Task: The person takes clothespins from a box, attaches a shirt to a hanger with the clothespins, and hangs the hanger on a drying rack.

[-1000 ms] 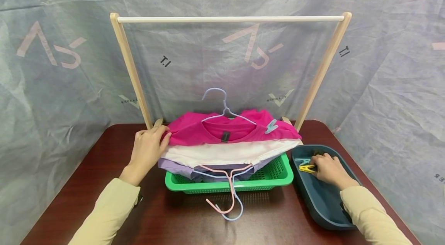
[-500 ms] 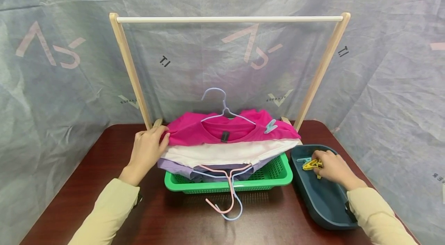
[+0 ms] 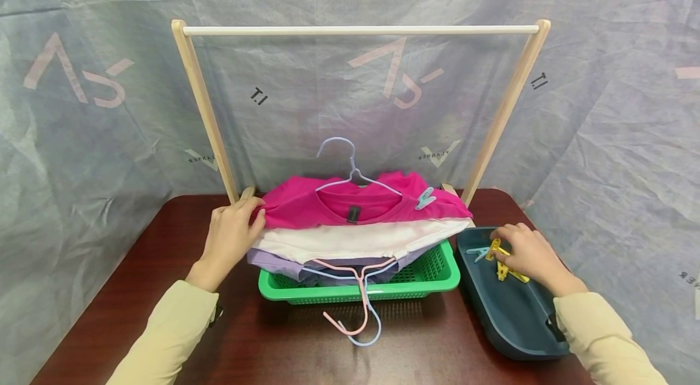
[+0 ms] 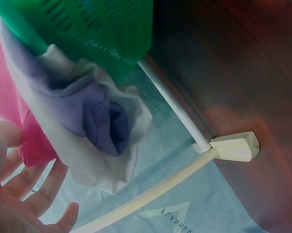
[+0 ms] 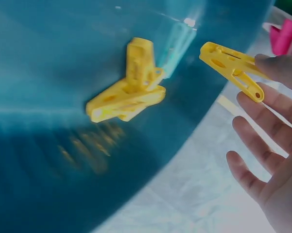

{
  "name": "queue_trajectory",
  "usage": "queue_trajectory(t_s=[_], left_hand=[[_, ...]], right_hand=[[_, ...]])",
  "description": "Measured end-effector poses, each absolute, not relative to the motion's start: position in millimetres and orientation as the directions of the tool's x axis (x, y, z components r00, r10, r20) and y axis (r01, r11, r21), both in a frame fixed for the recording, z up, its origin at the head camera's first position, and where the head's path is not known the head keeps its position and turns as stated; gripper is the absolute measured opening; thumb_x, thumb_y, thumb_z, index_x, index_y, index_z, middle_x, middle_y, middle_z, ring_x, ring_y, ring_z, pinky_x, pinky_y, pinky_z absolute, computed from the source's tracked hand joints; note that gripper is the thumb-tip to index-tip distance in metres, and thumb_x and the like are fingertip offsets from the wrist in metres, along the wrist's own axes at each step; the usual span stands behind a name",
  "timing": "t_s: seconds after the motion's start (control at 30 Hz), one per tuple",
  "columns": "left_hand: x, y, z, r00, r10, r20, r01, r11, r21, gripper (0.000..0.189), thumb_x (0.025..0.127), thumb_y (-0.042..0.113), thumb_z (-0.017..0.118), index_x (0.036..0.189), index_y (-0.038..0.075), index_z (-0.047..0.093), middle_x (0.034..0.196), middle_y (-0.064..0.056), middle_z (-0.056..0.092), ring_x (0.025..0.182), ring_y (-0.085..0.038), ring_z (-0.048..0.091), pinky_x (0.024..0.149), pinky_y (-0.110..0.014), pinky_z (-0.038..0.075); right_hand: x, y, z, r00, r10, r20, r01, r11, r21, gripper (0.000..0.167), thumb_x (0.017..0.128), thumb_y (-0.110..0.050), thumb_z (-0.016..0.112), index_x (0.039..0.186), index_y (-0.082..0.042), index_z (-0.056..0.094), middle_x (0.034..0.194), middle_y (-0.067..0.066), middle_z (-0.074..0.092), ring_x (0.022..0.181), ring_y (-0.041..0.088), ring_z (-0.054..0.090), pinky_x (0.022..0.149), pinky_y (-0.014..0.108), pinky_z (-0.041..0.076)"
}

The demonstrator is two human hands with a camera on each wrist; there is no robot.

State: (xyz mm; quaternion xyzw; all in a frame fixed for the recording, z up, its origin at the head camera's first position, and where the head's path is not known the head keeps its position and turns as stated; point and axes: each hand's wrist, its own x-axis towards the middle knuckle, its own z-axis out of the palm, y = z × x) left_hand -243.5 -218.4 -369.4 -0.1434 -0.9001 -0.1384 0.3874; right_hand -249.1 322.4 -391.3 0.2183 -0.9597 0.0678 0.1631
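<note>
My left hand pinches one shoulder end of a magenta T-shirt, its cloth held at the thumb in the left wrist view. A lavender hanger sits in the shirt's neck, hook up. On the opposite shoulder is a light blue clothespin. Over a dark blue tub, my right hand pinches a yellow clothespin between thumb and forefinger, other fingers spread. Below it in the tub lie more yellow clothespins and a light blue clothespin.
A green basket holds white and purple garments under the T-shirt. Pink and blue hangers stick out over its front. Behind stands a wooden rack with a white rail.
My right hand has lifted a yellow clothespin off the others in the tub and drawn slightly right. Other yellow clothespins lie shifted. The left hand keeps its place on the T-shirt.
</note>
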Motion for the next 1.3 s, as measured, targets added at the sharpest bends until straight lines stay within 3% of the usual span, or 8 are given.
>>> queue_trajectory(t_s=[0.63,1.07,1.3], left_hand=[[-245.0,-219.4,-370.6,-0.658,0.147,0.738,0.37,0.918,0.146,0.012,0.083,0.017,0.062,0.092,0.009,0.064,0.084,-0.009,0.068,0.065,-0.028,0.063,0.065,-0.048,0.041],[-245.9,-220.3,-370.7,-0.655,0.15,0.74,0.366,0.921,0.138,0.012,0.083,0.016,0.063,0.092,0.009,0.064,0.083,-0.009,0.068,0.063,-0.028,0.063,0.063,-0.047,0.042],[-245.3,-219.4,-371.9,-0.666,0.142,0.732,0.366,0.918,0.154,0.013,0.083,0.017,0.062,0.093,0.009,0.064,0.084,-0.01,0.069,0.066,-0.028,0.064,0.067,-0.049,0.042]], right_hand=[[-246.2,289.1,-336.2,-0.679,-0.451,0.579,-0.525,0.85,0.047,0.031,0.065,-0.016,0.075,0.092,-0.006,0.065,0.087,0.009,0.066,0.077,0.025,0.051,0.058,0.037,0.036],[-240.2,250.6,-293.5,-0.601,-0.488,0.633,-0.56,0.822,0.102,0.028,0.066,-0.013,0.072,0.092,-0.005,0.064,0.087,0.011,0.064,0.085,0.028,0.052,0.067,0.046,0.037],[-231.4,229.5,-280.1,-0.56,-0.512,0.652,-0.598,0.794,0.11,0.03,0.067,-0.012,0.074,0.094,-0.007,0.065,0.087,0.008,0.064,0.084,0.024,0.05,0.068,0.043,0.037]])
